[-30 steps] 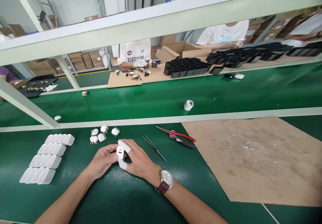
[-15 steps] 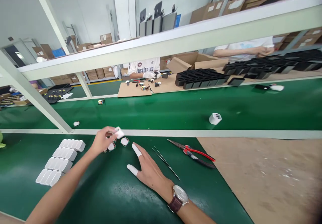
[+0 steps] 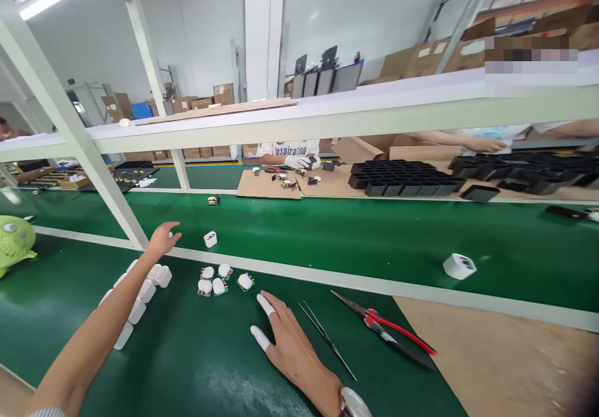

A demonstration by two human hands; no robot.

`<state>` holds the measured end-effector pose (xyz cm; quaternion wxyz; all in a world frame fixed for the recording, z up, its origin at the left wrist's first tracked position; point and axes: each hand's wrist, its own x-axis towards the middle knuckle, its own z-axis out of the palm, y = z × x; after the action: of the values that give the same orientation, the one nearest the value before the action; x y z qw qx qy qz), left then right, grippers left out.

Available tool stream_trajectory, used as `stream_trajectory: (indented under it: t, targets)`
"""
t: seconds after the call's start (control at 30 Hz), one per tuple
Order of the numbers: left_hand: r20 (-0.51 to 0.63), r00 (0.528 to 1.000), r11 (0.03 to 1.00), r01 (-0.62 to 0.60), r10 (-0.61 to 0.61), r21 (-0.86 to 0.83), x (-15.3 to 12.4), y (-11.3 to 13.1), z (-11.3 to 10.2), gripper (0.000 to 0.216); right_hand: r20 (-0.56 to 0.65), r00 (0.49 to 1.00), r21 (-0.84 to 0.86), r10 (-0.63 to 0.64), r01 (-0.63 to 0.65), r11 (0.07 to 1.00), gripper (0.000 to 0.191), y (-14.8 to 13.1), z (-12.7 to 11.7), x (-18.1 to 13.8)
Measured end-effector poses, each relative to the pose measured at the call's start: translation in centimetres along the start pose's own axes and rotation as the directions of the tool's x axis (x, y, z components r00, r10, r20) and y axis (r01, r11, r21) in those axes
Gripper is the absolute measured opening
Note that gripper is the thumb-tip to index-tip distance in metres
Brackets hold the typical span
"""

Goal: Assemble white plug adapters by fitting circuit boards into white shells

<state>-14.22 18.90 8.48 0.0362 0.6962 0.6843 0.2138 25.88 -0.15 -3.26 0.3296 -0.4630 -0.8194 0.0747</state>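
Note:
My left hand [image 3: 163,240] reaches over the green belt beside the post, thumb and forefinger apart. A small white piece [image 3: 171,234] shows at its fingers, mostly hidden. To its right on the belt stands a white plastic housing [image 3: 210,239]. My right hand [image 3: 292,345], with white finger cots on thumb and forefinger, rests open on the green mat. Near its fingertips lie several small circuit boards with white tops [image 3: 245,281]. Tweezers [image 3: 327,341] and red-and-black long-nose pliers [image 3: 384,329] lie to its right. Rows of white housings [image 3: 146,291] are partly behind my left forearm.
A white rail [image 3: 299,271] separates mat and belt; a slanted post [image 3: 100,173] rises at left. Another white housing [image 3: 459,266] stands on the belt at right. Across it, a gloved co-worker [image 3: 299,162] works beside black cases [image 3: 405,178]. A green fan [image 3: 16,242] is far left.
My left hand has let go of the white housing, which now stands on the belt, and has moved left toward the post. My right hand stays on the mat. The view has shifted.

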Motion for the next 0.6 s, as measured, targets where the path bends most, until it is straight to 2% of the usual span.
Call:
stream_trajectory:
  t: [0.1,0.2,0.33,0.47,0.53,0.6]
  targets:
    - [0.049,0.999,0.997,0.019,-0.022,0.078,0.2,-1.9,-0.7,0.037,0.028,0.996,-0.059,0.083,-0.081,0.995,0.06,0.1,0.5,1.4]
    - [0.103,0.995,0.992,0.002,-0.016,0.129,0.4,-1.6,0.7,0.037,0.07,0.992,-0.139,0.103,-0.092,0.986,0.053,-0.5,0.8,4.2]
    - [0.152,0.988,0.983,-0.042,0.014,0.181,0.8,0.7,2.7,0.035,0.094,0.989,-0.196,0.111,-0.091,0.976,0.031,-1.1,0.9,7.6]
    - [0.171,0.978,0.975,-0.146,0.118,0.165,-0.6,3.4,2.7,0.021,0.111,0.988,-0.175,0.103,-0.083,0.981,0.018,-0.8,0.4,7.4]
    - [0.175,0.959,0.963,-0.243,0.221,0.115,-2.7,5.2,2.4,0.021,0.135,0.988,-0.142,0.072,-0.053,0.988,0.022,-0.4,-0.1,6.2]
    - [0.191,0.916,0.929,-0.368,0.354,0.041,-5.9,7.4,2.6,0.03,0.138,0.99,-0.084,0.023,-0.012,0.996,0.037,0.1,-0.5,4.9]
